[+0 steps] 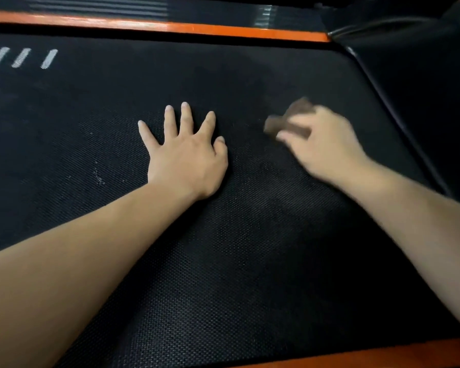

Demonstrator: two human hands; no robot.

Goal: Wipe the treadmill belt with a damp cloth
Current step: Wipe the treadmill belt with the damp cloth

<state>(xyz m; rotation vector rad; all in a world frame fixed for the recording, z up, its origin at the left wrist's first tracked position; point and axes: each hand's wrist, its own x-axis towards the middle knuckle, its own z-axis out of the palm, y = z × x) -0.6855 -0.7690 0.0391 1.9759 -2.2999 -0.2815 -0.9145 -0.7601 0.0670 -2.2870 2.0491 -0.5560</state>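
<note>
Your right hand point(322, 144) grips the brown cloth point(287, 123) on the treadmill belt point(250, 248) — beside it, your left hand point(186, 158) presses flat, fingers spread.

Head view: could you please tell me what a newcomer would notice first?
The left hand lies flat, fingers spread, on the middle of the black belt. Right of it, the blurred right hand grips a brown cloth. Orange rails edge the belt far and near.

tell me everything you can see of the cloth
The cloth is brown, bunched and blurred. The right hand grips it with curled fingers, hiding its near part; the far end pokes out past them. It lies against the black textured treadmill belt, right of the flat left hand, apart from it.
</note>
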